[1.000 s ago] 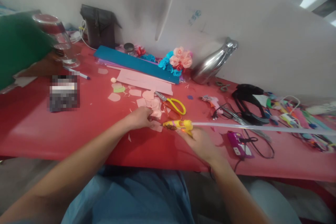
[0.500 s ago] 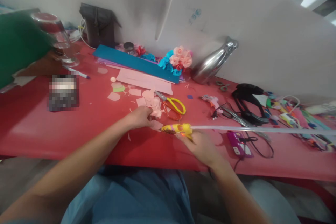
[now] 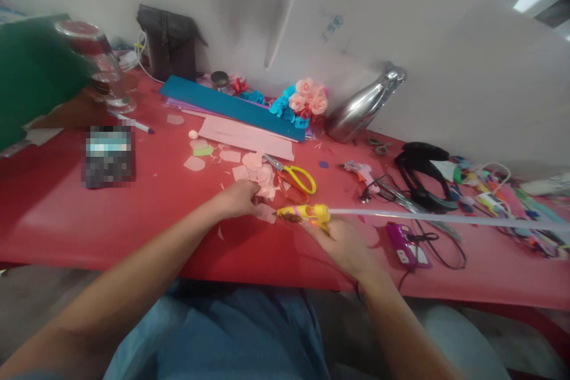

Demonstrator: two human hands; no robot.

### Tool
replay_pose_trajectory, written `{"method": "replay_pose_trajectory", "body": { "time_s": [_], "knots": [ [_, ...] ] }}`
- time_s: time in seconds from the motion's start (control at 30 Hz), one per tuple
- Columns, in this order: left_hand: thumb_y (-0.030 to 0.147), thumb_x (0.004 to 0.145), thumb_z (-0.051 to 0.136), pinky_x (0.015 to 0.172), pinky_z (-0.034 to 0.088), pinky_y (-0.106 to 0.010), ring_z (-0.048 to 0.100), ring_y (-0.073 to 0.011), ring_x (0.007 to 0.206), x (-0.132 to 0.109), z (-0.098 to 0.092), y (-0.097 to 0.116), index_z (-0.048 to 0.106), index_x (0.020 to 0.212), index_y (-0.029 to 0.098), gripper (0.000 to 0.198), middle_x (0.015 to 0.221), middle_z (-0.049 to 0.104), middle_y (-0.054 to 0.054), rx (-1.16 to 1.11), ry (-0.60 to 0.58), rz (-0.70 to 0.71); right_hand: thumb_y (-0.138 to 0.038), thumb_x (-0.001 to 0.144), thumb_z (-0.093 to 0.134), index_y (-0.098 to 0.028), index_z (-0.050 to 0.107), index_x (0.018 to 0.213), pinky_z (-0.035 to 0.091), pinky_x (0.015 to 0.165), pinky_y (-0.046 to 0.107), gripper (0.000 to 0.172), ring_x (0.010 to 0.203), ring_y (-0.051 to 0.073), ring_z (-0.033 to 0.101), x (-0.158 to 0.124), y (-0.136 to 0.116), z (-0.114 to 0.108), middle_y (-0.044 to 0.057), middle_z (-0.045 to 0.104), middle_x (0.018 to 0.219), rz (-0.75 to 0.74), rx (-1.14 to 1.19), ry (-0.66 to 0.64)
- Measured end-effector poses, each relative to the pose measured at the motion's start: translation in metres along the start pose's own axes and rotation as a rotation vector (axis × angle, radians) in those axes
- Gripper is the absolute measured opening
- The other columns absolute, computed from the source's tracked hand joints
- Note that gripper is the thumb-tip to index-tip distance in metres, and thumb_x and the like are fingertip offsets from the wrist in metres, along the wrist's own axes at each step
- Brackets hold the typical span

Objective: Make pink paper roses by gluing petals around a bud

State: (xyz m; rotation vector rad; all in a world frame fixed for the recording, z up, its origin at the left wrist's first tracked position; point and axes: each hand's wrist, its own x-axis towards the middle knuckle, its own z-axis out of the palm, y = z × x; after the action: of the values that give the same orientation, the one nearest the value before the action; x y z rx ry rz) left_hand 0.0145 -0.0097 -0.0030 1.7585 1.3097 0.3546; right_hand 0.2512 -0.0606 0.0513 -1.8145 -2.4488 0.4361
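My right hand [image 3: 341,243] is wrapped round the grip of a yellow hot glue gun [image 3: 305,212]. A long clear glue stick [image 3: 427,218] sticks out of its back end toward the right. The gun's nozzle points left and meets, or nearly meets, a small pink paper petal [image 3: 267,214]. My left hand [image 3: 239,199] pinches the other end of that petal between thumb and fingers. Just beyond the left hand lies a heap of cut pink paper pieces [image 3: 260,175]. Scissors with yellow handles [image 3: 300,178] rest beside the heap.
Teal sheets [image 3: 231,108] and pink paper [image 3: 249,138] lie behind, near paper roses [image 3: 309,98] and a steel jug [image 3: 367,104]. On the right are a pink glue gun [image 3: 363,173], a purple power socket box [image 3: 406,244] and cables. A person's green sleeve [image 3: 40,74] is at left.
The glue gun's nozzle stays at the petal, with its body tilted very slightly. Both hands hold almost the same place; the whole view has shifted a little.
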Motion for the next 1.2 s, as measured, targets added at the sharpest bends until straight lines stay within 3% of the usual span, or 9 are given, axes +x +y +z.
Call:
{"method": "replay_pose_trajectory", "body": {
  "time_s": [0.27, 0.5, 0.7, 0.93, 1.2],
  "knots": [
    [0.044, 0.062, 0.066, 0.048, 0.029, -0.023, 0.050, -0.0130, 0.056, 0.000, 0.000, 0.000, 0.045, 0.060, 0.019, 0.033, 0.060, 0.054, 0.001, 0.025, 0.003, 0.021, -0.049, 0.089, 0.041, -0.021, 0.070, 0.076, 0.038, 0.056, 0.026, 0.042, 0.067, 0.022, 0.065, 0.004, 0.003, 0.004, 0.008, 0.071, 0.071, 0.001, -0.020, 0.029],
    [0.052, 0.054, 0.071, 0.048, 0.029, -0.023, 0.049, -0.0129, 0.055, 0.001, 0.001, -0.002, 0.046, 0.059, 0.019, 0.042, 0.060, 0.054, 0.001, 0.002, -0.005, -0.003, -0.049, 0.089, 0.039, -0.019, 0.067, 0.069, 0.034, 0.053, 0.026, 0.046, 0.062, 0.020, 0.062, 0.001, 0.000, 0.001, 0.008, 0.068, 0.066, 0.006, -0.056, 0.020],
    [0.044, 0.056, 0.070, 0.048, 0.028, -0.023, 0.049, -0.0125, 0.055, 0.000, 0.001, -0.001, 0.046, 0.059, 0.018, 0.035, 0.059, 0.053, 0.001, -0.040, -0.016, 0.003, -0.052, 0.089, 0.039, -0.018, 0.059, 0.059, 0.029, 0.050, 0.026, 0.049, 0.054, 0.018, 0.057, -0.002, -0.003, -0.001, 0.007, 0.064, 0.058, 0.035, -0.065, 0.010],
    [0.031, 0.059, 0.065, 0.049, 0.029, -0.023, 0.051, -0.0132, 0.056, -0.001, 0.001, -0.001, 0.047, 0.060, 0.018, 0.022, 0.060, 0.054, 0.001, -0.011, -0.001, 0.015, -0.052, 0.089, 0.037, -0.018, 0.065, 0.071, 0.034, 0.055, 0.027, 0.048, 0.064, 0.021, 0.061, -0.005, -0.005, -0.004, 0.009, 0.069, 0.071, -0.016, -0.011, -0.050],
    [0.028, 0.060, 0.062, 0.050, 0.030, -0.023, 0.051, -0.0137, 0.058, -0.001, 0.001, 0.000, 0.048, 0.061, 0.018, 0.017, 0.061, 0.054, 0.001, 0.010, 0.008, 0.018, -0.055, 0.087, 0.038, -0.019, 0.060, 0.064, 0.030, 0.051, 0.027, 0.048, 0.056, 0.019, 0.057, -0.005, 0.006, -0.005, 0.007, 0.063, 0.061, -0.011, -0.006, -0.039]
  ]
}}
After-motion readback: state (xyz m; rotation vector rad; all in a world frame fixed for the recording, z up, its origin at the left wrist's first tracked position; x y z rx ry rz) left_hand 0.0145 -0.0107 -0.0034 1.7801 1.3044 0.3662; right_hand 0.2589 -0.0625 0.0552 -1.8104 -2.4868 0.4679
